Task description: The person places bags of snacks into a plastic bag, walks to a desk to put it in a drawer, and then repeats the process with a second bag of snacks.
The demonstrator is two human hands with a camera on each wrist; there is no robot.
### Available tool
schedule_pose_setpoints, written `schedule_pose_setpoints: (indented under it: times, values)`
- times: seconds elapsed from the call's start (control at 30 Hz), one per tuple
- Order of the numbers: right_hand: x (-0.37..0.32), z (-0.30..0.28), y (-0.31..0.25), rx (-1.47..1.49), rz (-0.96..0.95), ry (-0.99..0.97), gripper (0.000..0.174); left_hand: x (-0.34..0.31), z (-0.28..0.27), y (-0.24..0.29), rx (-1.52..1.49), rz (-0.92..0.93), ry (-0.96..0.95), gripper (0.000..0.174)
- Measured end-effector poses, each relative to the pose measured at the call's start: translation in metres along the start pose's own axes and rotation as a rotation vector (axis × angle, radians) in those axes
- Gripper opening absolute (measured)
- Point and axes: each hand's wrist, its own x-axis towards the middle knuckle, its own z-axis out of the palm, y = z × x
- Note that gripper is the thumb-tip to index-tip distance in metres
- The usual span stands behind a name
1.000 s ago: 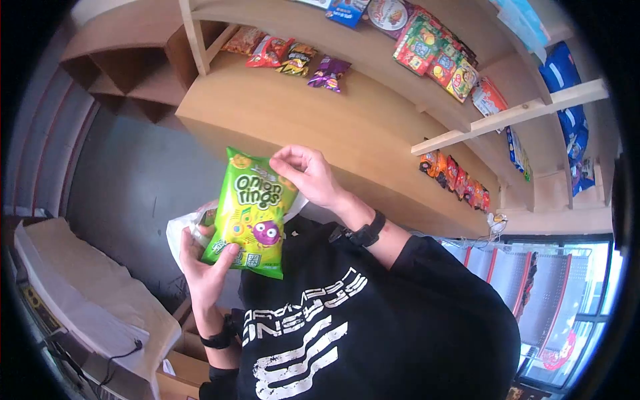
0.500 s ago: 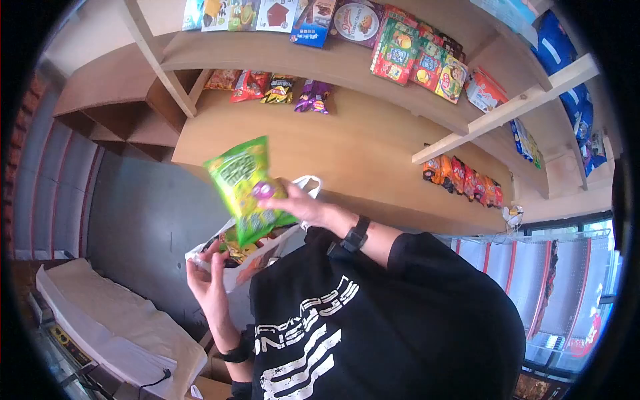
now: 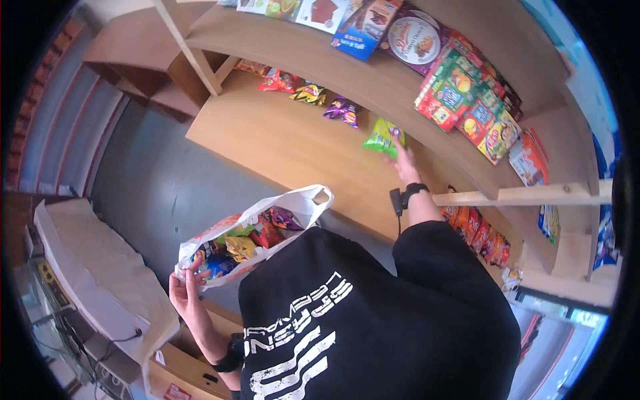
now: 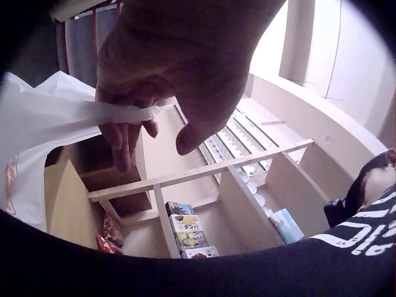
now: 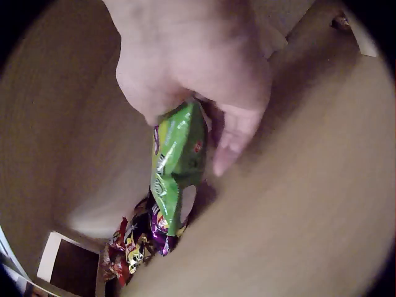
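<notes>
Black T-shirt [image 3: 400, 320], loose, with sleeves ending well above the hands. White print [image 3: 300, 327] on the front: 2 lines of block lettering over slanted stripes. Right strap [image 3: 408, 193], black with a small black box, sits just behind right hand [image 3: 405, 159]. Left strap [image 3: 229, 363], black, sits behind left hand [image 3: 183, 297]. Both hands bare.

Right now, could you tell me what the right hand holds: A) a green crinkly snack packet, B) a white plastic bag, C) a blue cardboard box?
A: the right hand grips the green crinkly snack packet; the left hand holds the white plastic bag.
</notes>
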Motion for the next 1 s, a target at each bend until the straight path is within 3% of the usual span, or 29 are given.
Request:
schedule_pose_setpoints:
  times: [0.07,0.13,0.2,0.27,0.5,0.53,0.7,0.87,0.93,1.0]
  values:
    - [0.017,0.003,-0.009,0.011,-0.06,-0.075,0.07,-0.003,0.01,0.01,0.041,-0.004,0.029,0.025]
    - [0.03,0.007,-0.009,-0.012,0.104,-0.014,0.079,-0.005,0.01,0.009,0.055,-0.007,0.04,0.024]
    - [0.048,0.005,0.011,-0.131,0.18,-0.082,0.083,-0.008,0.012,0.011,0.063,-0.001,0.06,0.023]
    - [0.037,0.017,0.033,-0.197,0.09,-0.214,0.08,-0.013,0.014,0.017,0.062,-0.006,0.095,0.022]
    - [0.034,0.046,0.091,-0.406,-0.009,-0.324,0.061,-0.03,-0.001,0.018,0.003,-0.021,0.152,0.014]
    - [0.032,0.051,0.088,-0.405,-0.066,-0.313,0.06,-0.033,-0.004,0.018,-0.002,-0.017,0.16,0.015]
    - [0.074,0.049,0.053,-0.302,0.059,-0.389,0.058,-0.042,-0.021,0.022,0.005,0.014,0.175,0.015]
    - [0.055,0.076,0.003,-0.516,-0.067,-0.466,0.059,-0.054,-0.022,0.021,-0.062,0.057,0.176,0.019]
    - [0.051,0.097,0.015,-0.611,-0.18,-0.4,0.051,-0.059,-0.021,0.022,-0.075,0.087,0.152,0.023]
    - [0.016,0.132,0.029,-0.359,-0.625,-0.268,0.031,-0.063,-0.017,0.028,-0.086,0.119,0.134,0.027]
